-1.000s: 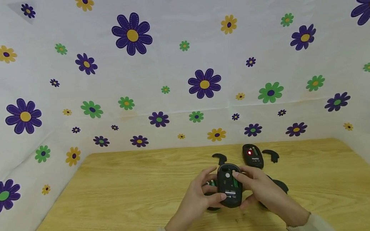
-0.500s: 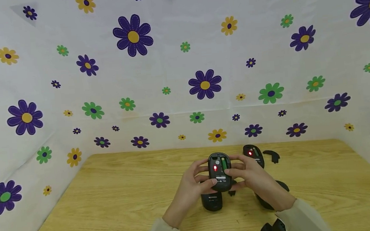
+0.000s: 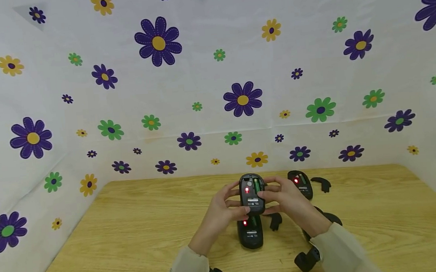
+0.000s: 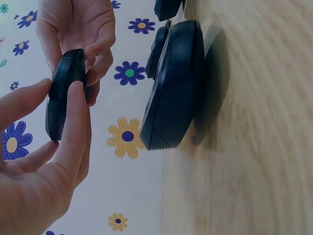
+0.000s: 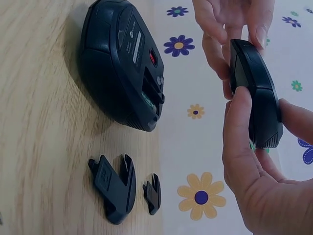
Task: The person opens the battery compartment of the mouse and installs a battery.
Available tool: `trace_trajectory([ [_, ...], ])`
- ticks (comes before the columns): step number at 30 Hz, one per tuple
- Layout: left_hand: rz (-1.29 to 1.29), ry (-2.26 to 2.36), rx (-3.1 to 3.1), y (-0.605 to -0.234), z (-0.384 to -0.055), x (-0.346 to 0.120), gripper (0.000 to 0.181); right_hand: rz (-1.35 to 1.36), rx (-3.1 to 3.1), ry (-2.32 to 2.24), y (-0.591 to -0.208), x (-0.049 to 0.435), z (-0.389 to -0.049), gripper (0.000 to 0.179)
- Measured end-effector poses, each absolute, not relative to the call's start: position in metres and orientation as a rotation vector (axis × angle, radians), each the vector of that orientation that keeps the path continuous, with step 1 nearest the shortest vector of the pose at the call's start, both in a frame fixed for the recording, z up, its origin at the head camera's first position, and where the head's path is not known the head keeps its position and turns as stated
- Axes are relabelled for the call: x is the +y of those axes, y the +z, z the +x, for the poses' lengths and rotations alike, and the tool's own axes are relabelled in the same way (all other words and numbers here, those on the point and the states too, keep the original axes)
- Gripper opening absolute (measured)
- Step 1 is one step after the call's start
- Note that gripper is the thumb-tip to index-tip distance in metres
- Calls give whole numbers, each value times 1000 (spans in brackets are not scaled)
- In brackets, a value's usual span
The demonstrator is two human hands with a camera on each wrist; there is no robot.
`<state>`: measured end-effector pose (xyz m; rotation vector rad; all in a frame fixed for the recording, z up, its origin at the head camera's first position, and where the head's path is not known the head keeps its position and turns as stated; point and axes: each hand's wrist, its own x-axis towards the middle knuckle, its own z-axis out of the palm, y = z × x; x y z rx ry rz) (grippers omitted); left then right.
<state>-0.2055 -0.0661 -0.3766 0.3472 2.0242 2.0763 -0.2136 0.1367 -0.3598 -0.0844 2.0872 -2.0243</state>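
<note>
Both hands hold a black computer mouse (image 3: 252, 201) with its underside toward me, raised over the table. Its battery slot is uncovered, a green battery (image 3: 257, 185) lies inside, and a red light glows beside it. My left hand (image 3: 223, 206) grips the left side, thumb on the lower underside. My right hand (image 3: 287, 199) pinches the right side, its thumb at the battery's lower end. Just below, a second upturned mouse (image 3: 251, 238) rests on the table, also glowing red; the raised mouse hides its top. A curved battery cover (image 3: 275, 221) lies beside that one.
Farther back right lie a third upturned mouse (image 3: 300, 185), lit red, and another cover (image 3: 322, 184). A black object (image 3: 331, 218) is partly hidden behind the right forearm. A flowered cloth (image 3: 199, 78) rises behind the wooden table (image 3: 134, 234).
Both hands have carried the mouse up and slightly left, farther from me. Its red light has come on since the first frame. The right thumb has shifted down, uncovering more of the battery.
</note>
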Motion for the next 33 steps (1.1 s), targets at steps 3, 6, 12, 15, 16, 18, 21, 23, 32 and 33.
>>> trace_trajectory([
  [3,330,2076,2022,-377,-209,-67,75,-58,2090,-2026,-360,134,-217,52],
  [6,308,2082,2017,-378,-213,-67,73,-66,2114,-2012,-361,134,-220,51],
  [12,274,2095,2052,-380,-221,-66,72,-93,2135,-2006,-364,134,-227,50],
  [15,258,2106,2092,-382,-225,-68,69,-100,2130,-2006,-365,131,-232,49],
  [16,246,2109,2099,-383,-226,-68,68,-88,2128,-2009,-366,130,-233,49],
  [18,229,2120,2103,-384,-228,-68,66,-60,2131,-2018,-367,128,-236,47],
  [21,190,2129,2102,-385,-232,-68,65,-18,2139,-2042,-369,124,-240,42],
  [23,163,2131,2108,-385,-234,-68,66,-3,2153,-2049,-370,123,-243,38],
  [32,72,2108,2127,-392,-245,-66,61,41,2215,-1984,-377,116,-255,36],
  [33,58,2096,2136,-392,-246,-66,61,39,2228,-1959,-377,116,-256,37],
])
